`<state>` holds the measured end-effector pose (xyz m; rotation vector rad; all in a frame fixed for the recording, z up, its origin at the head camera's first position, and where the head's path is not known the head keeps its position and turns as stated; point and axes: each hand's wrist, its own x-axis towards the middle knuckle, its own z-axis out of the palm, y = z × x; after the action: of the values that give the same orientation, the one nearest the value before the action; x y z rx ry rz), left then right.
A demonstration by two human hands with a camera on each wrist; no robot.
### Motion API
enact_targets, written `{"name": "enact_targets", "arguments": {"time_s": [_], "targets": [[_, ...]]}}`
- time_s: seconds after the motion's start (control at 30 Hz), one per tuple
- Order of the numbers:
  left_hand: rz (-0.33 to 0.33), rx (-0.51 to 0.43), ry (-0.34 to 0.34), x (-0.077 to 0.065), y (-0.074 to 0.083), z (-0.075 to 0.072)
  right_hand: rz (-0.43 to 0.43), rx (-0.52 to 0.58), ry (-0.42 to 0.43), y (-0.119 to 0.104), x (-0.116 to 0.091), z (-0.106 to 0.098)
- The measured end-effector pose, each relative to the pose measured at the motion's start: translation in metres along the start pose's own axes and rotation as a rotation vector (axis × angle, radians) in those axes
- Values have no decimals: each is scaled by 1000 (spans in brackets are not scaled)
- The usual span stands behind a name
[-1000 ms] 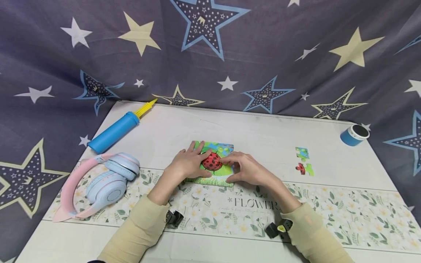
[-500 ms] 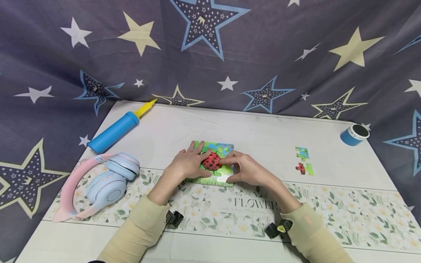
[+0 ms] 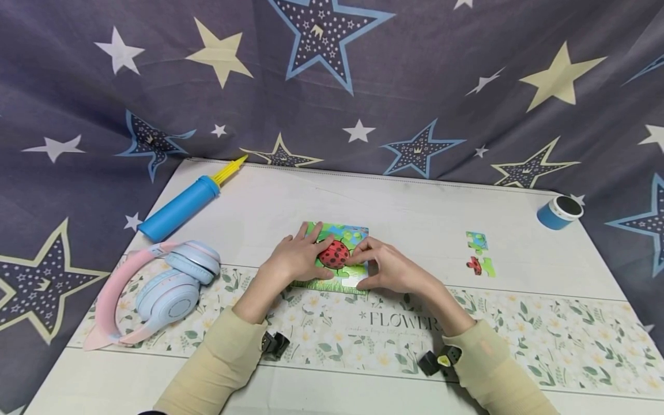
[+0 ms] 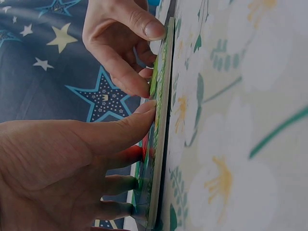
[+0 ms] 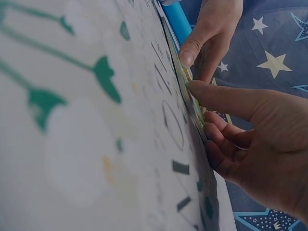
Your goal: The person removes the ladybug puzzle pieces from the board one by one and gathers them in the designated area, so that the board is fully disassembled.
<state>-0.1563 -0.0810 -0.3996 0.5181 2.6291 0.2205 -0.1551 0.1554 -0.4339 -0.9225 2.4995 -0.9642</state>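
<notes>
The right hand [image 3: 386, 265] has drawn back slightly, baring more of the ladybug jigsaw [image 3: 334, 254] between the table's [image 3: 415, 213] side edges; whether it pinches anything, I cannot tell. The left hand [image 3: 298, 258] rests spread there.

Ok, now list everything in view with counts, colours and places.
Ladybird puzzle: one, green, blue and red, centre.
Loose puzzle pieces: at least two, blue, green, red, right of the puzzle.
Headphones: one pair, pink and pale blue, left.
Pump: one, blue and yellow, back left.
Cylinder: one, blue and white, back right.
Table cover: one, white with floral band, underneath.
Star backdrop: one, dark grey-purple, behind.
Wrist devices: two, black, lower centre.
Sleeves: two, beige, bottom edge.
Left hand: one, bare, on puzzle.
Right hand: one, bare, at puzzle's right edge.
</notes>
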Motion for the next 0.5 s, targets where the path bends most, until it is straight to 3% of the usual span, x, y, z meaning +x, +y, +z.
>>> {"name": "enact_targets", "arguments": {"time_s": [0.5], "targets": [[2,-10,2,0,0,0,-10,-4,4,-1,-1,0]]}}
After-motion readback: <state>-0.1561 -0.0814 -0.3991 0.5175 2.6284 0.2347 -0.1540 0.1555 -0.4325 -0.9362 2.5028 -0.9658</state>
